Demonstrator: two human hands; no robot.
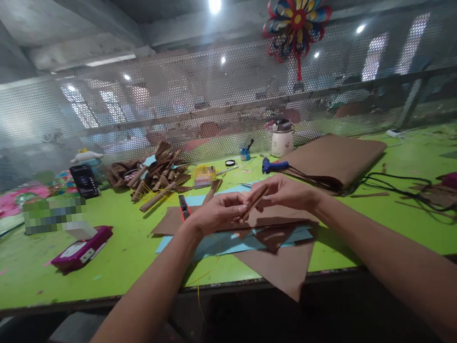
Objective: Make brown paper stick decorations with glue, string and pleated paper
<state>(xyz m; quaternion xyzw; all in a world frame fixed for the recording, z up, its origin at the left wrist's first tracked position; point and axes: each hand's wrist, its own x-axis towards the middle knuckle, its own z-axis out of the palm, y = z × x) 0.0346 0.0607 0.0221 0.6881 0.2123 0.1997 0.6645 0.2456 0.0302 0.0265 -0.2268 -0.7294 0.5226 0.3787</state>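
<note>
Between my two hands is a small rolled piece of brown paper [255, 201], tilted up to the right. My left hand [220, 211] pinches its lower left end. The fingers of my right hand [284, 191] close round its upper part. Below my hands lie brown paper sheets [172, 220] over light blue paper [216, 245]. One pointed brown sheet [283, 272] hangs past the table's front edge. A black and orange utility knife [184, 207] rests on the papers beside my left hand.
Brown paper rolls [163, 176] are heaped at the back left. A blue glue gun [274, 165] lies near a folded brown sheet [334, 156]. Purple power strips [84, 248] sit on both sides, with black cable [382, 180] at right. A lidded cup [281, 139] stands behind.
</note>
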